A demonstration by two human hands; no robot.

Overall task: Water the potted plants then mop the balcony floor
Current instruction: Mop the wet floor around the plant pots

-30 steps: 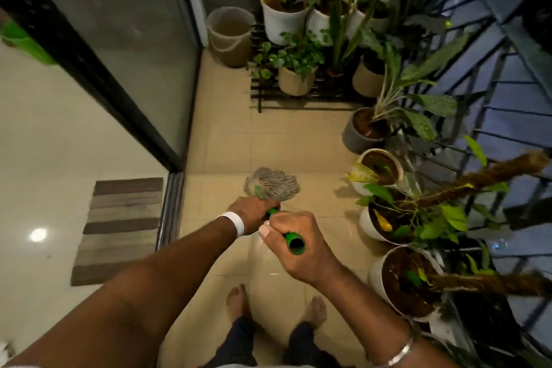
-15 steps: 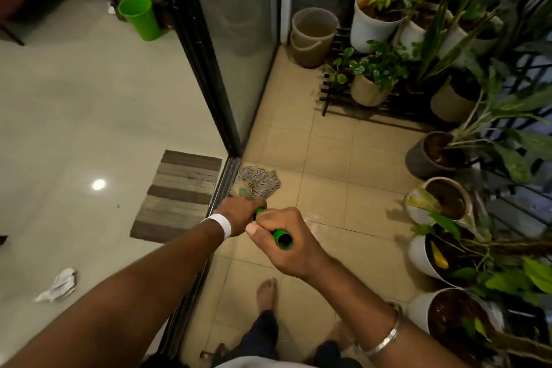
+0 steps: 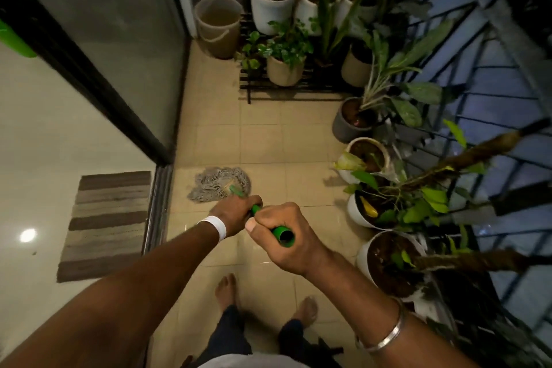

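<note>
Underfoot, the tiled balcony floor runs from the bare feet to the far wall; a sliding glass door bounds it on the left; potted plants line the railing on the right and crowd a black rack at the far end; a striped mat lies indoors just beside the door track; a beige bucket stands in the far corner next to the rack; the grey mop head lies flat on the tiles near the track; the right hand is curled tight round the top of the green mop handle; the left hand grips it lower down.
</note>
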